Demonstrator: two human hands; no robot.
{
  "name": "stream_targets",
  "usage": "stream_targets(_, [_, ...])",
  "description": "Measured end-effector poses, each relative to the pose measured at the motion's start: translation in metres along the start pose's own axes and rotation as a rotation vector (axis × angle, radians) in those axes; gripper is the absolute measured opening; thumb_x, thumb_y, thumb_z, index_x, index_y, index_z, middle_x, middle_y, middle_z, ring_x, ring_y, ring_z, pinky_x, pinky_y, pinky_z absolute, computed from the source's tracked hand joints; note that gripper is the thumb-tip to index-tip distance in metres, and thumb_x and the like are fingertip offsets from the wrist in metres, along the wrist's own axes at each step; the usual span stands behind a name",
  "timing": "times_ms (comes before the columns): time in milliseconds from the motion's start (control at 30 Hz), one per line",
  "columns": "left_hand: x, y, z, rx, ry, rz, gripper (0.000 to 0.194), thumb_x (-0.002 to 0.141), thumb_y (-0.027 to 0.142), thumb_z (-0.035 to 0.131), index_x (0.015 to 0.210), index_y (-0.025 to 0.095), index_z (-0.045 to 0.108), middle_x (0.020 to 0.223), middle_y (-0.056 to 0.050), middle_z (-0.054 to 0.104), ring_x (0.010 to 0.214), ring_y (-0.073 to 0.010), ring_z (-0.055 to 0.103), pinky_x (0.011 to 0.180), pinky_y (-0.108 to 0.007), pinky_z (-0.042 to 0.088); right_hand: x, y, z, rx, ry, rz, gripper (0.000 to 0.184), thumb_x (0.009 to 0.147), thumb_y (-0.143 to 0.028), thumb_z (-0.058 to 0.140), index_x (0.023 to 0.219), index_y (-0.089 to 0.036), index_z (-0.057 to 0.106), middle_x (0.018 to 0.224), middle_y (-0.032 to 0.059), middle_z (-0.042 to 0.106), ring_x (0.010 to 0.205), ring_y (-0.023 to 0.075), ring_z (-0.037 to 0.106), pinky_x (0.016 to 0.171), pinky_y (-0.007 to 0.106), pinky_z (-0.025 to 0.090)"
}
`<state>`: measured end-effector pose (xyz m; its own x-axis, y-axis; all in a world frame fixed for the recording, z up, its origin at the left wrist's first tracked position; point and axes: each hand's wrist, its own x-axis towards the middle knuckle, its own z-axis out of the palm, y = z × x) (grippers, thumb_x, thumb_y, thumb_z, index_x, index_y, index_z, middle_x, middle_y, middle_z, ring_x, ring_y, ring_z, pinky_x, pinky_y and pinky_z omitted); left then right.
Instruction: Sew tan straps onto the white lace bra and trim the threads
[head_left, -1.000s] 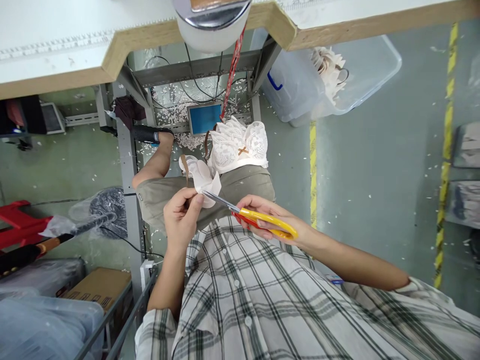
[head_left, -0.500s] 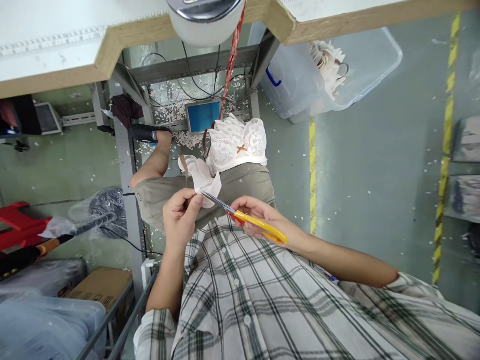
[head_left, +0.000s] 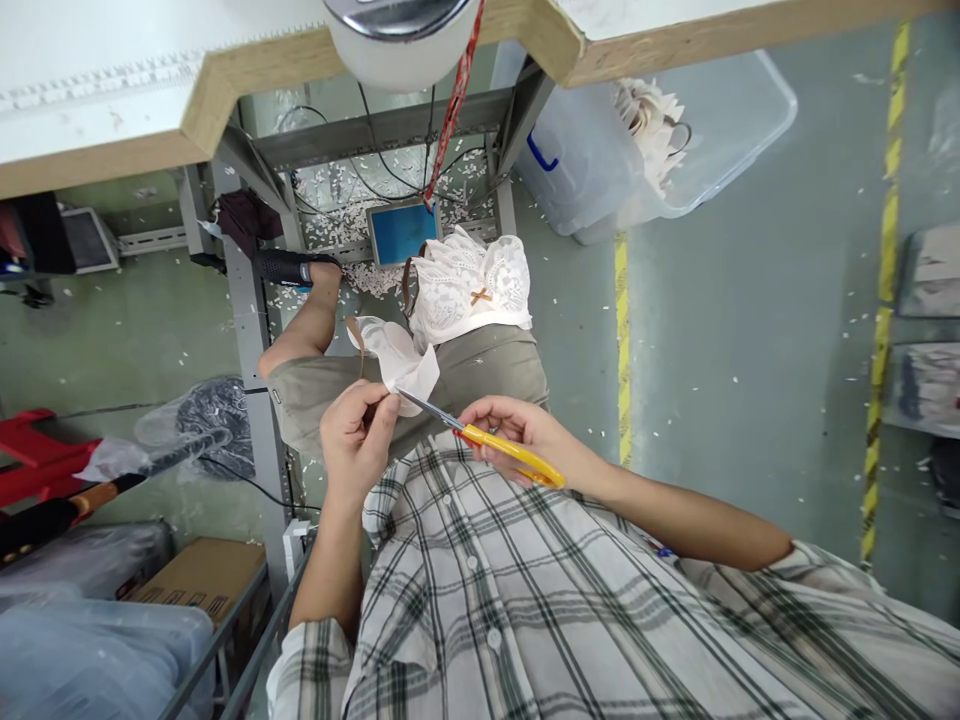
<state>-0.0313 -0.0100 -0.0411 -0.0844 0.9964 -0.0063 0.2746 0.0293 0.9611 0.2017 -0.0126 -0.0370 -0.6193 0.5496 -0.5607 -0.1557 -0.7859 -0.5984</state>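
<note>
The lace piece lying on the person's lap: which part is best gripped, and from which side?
Probably the near lower edge of the lace piece, coming from the right hand's side: it lies flat on the thigh there, while the left hand, white fabric and scissors crowd the left.

Up top runs the desk (head_left: 112, 110), a white top with a wood edge and a printed ruler strip along it, notched where a round machine base (head_left: 390, 35) sits. Under it stands the grey metal frame (head_left: 247, 330), with a blue pedal plate (head_left: 405, 230) low between the legs. Down on the green floor (head_left: 735, 330), white scraps (head_left: 345, 215) lie scattered, thickest around the pedal. A clear plastic bin (head_left: 697, 130) sits on the floor at right, pale fabric pieces inside it. A yellow-striped line (head_left: 621, 330) runs along the floor. At left a cardboard box (head_left: 202, 580) and what looks like bagged goods (head_left: 90, 650), hard to make out.
</note>
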Motion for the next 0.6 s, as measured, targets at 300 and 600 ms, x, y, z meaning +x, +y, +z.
stream_targets(300, [-0.009,-0.013,0.009,-0.283,0.067,-0.170,0.016,0.088,0.036,0.071,0.086,0.020,0.076,0.072,0.000,0.065,0.064,-0.0110,0.051,0.062,-0.022,0.042,-0.001,0.000,-0.005,-0.062,0.054,-0.073,0.041,0.079,-0.038,0.082,0.108,-0.019,0.060,0.080,-0.0036,0.065,0.037,0.0007,0.045,0.032,0.014,0.037])
stream_targets(600, [-0.009,-0.007,0.010,-0.307,0.091,-0.197,0.015,0.089,0.034,0.071,0.089,0.021,0.077,0.073,0.000,0.066,0.064,-0.0104,0.051,0.061,-0.021,0.041,-0.009,-0.008,-0.006,0.072,-0.114,-0.090,0.037,0.086,-0.036,0.077,0.111,-0.020,0.056,0.087,-0.0006,0.061,0.052,0.0014,0.046,0.041,0.012,0.038])
